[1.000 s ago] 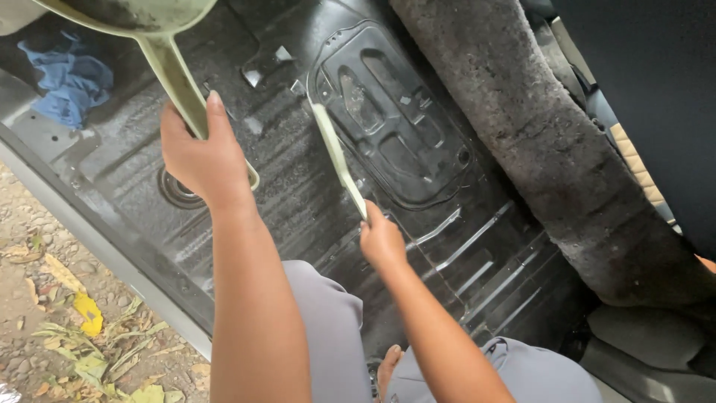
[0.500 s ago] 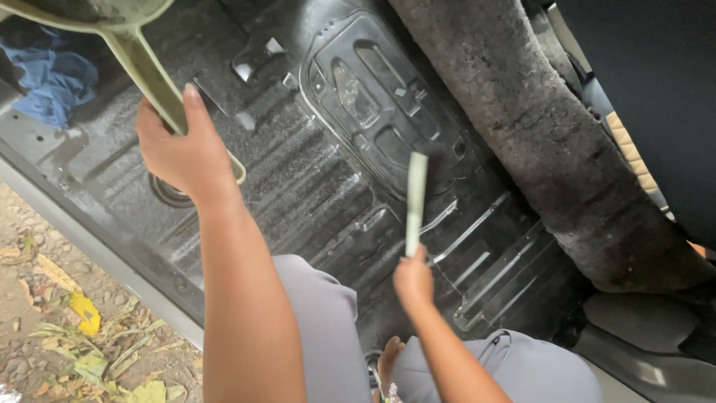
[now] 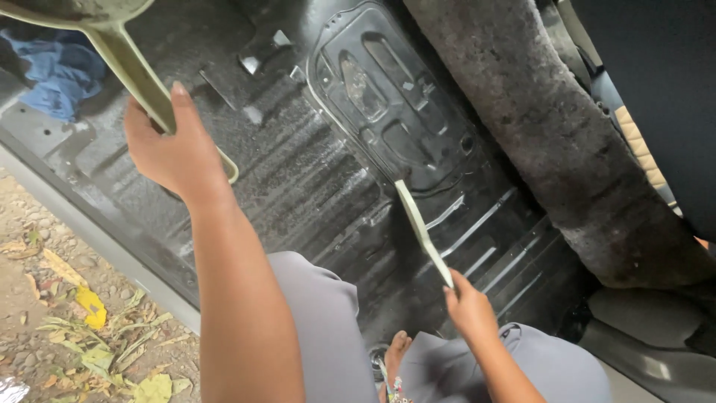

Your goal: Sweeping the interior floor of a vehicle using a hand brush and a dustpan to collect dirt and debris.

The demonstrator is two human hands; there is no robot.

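Observation:
My left hand grips the long handle of a pale green dustpan, whose pan is cut off at the top left edge. My right hand holds a thin pale green stick-like tool by its lower end. The tool's far tip rests on the bare black metal car floor, just below an embossed oval plate. My legs in grey trousers and a bare foot show at the bottom.
A rolled-back grey carpet lies along the right of the floor. A blue cloth sits at the upper left. The door sill borders dirt ground with dry leaves. A seat edge is at the far right.
My right hand has swung the thin tool back and forth over the floor; it now leans up-left again with the tip near the oval plate. My left hand keeps its hold on the dustpan.

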